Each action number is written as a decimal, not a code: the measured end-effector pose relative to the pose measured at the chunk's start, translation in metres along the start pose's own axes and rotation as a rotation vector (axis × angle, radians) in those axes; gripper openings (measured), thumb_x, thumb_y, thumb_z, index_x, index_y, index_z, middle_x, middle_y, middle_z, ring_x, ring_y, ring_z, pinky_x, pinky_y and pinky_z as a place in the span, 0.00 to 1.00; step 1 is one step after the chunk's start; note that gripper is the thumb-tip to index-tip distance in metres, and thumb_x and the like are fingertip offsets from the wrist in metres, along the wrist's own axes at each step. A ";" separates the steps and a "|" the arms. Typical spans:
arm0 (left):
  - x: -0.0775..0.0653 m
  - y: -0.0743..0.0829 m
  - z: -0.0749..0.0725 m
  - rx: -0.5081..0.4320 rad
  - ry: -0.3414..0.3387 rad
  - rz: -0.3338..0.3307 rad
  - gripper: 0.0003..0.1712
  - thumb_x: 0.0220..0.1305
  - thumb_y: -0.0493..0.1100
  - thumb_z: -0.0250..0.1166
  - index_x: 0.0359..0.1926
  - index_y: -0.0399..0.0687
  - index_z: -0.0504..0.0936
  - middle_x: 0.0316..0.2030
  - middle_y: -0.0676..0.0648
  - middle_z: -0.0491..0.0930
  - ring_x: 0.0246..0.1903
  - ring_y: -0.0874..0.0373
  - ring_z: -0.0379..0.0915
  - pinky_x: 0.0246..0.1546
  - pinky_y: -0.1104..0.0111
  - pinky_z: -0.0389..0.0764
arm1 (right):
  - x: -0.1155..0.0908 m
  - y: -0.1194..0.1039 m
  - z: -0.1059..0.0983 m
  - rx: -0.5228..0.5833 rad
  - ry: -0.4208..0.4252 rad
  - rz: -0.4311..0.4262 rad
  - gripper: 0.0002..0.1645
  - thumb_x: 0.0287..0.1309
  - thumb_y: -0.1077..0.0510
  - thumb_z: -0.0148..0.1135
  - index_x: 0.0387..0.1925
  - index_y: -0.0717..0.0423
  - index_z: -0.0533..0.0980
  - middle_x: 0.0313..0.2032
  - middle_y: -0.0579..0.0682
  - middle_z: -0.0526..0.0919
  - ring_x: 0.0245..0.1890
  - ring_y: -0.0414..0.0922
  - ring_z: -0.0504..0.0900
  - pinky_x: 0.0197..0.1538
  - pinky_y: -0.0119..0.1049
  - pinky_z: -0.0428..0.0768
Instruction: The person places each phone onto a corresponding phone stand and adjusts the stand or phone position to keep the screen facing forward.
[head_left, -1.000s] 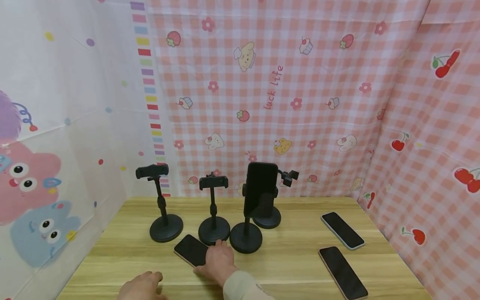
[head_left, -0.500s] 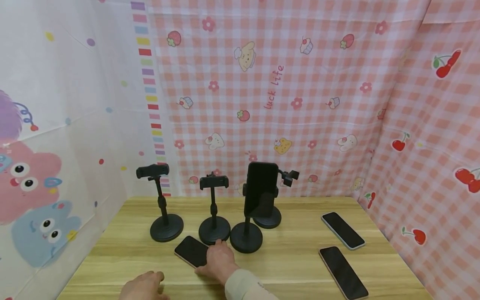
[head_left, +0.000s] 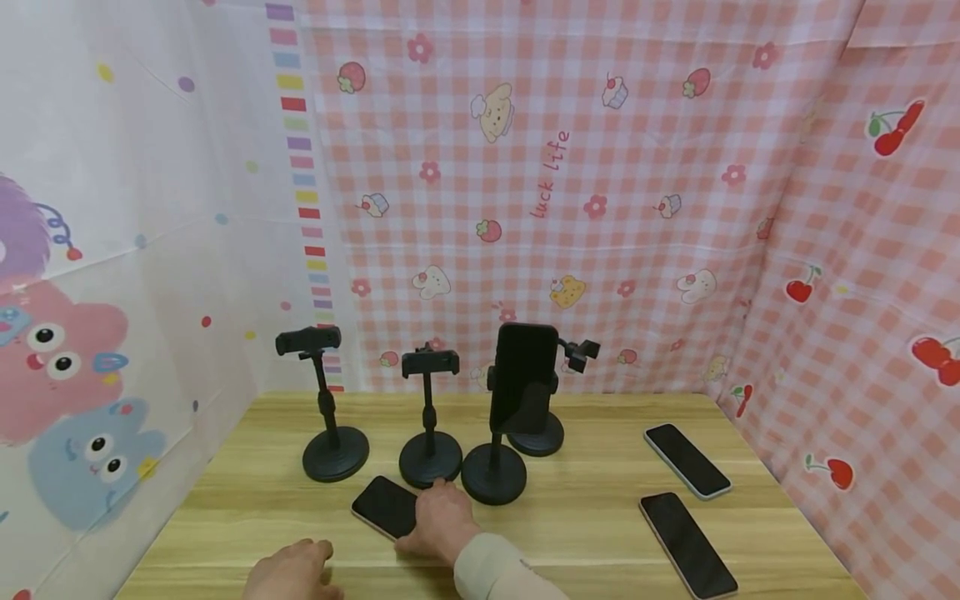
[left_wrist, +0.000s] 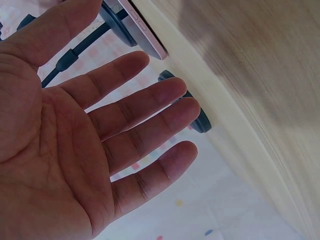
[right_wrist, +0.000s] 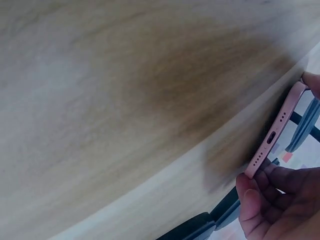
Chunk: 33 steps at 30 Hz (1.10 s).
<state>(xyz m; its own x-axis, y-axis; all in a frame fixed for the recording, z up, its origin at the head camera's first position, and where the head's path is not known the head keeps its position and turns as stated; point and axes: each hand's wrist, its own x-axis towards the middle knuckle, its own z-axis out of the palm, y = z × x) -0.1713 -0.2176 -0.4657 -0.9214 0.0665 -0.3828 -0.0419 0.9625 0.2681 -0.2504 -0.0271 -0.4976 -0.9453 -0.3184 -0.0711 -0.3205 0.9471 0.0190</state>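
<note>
A pink-edged smartphone (head_left: 386, 507) with a dark screen lies at the table's front middle, just before the second phone stand (head_left: 430, 450). My right hand (head_left: 444, 521) grips its right end across the width. In the right wrist view the thumb and fingers (right_wrist: 252, 202) hold the long edges of the pink phone (right_wrist: 274, 131), its charging port facing the camera. My left hand (head_left: 294, 572) hovers near the front edge, left of the phone. Its palm and spread fingers (left_wrist: 150, 145) show in the left wrist view, holding nothing.
A phone stand (head_left: 334, 450) stands to the left. Another stand (head_left: 493, 475) carries an upright black phone (head_left: 523, 379), with a further stand (head_left: 540, 437) behind. Two phones lie at the right: a light-blue-edged one (head_left: 687, 460) and a pink-edged one (head_left: 688, 546). Patterned cloth (head_left: 570, 250) encloses the table (head_left: 585, 500).
The gripped phone's far end sits slightly lower and nearer in the head view. My right hand keeps its grip. The left hand stays almost still, and the head view shifts a little.
</note>
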 end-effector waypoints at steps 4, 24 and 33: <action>0.000 -0.001 0.000 -0.001 0.004 0.016 0.30 0.42 0.60 0.70 0.41 0.45 0.77 0.31 0.50 0.73 0.30 0.55 0.71 0.31 0.53 0.72 | -0.001 0.002 -0.002 -0.014 -0.026 -0.011 0.45 0.29 0.24 0.60 0.39 0.56 0.79 0.36 0.54 0.74 0.31 0.45 0.74 0.31 0.38 0.75; -0.005 0.005 -0.003 0.007 0.010 0.048 0.28 0.45 0.59 0.69 0.41 0.43 0.77 0.31 0.49 0.73 0.30 0.53 0.71 0.31 0.53 0.72 | -0.013 0.004 -0.009 -0.118 -0.037 -0.090 0.41 0.31 0.22 0.57 0.34 0.52 0.79 0.27 0.48 0.75 0.29 0.44 0.72 0.34 0.40 0.72; -0.004 0.009 -0.002 0.025 0.053 0.051 0.28 0.41 0.56 0.72 0.40 0.45 0.77 0.31 0.49 0.74 0.31 0.53 0.71 0.32 0.53 0.72 | -0.021 0.006 -0.013 -0.119 -0.101 -0.104 0.41 0.31 0.21 0.57 0.33 0.51 0.79 0.27 0.46 0.75 0.29 0.42 0.72 0.33 0.39 0.71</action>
<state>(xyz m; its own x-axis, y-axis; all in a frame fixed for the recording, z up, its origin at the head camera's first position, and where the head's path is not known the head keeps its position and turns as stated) -0.1690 -0.2095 -0.4601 -0.9412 0.1020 -0.3222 0.0141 0.9644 0.2639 -0.2331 -0.0156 -0.4832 -0.8976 -0.4029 -0.1788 -0.4267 0.8959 0.1235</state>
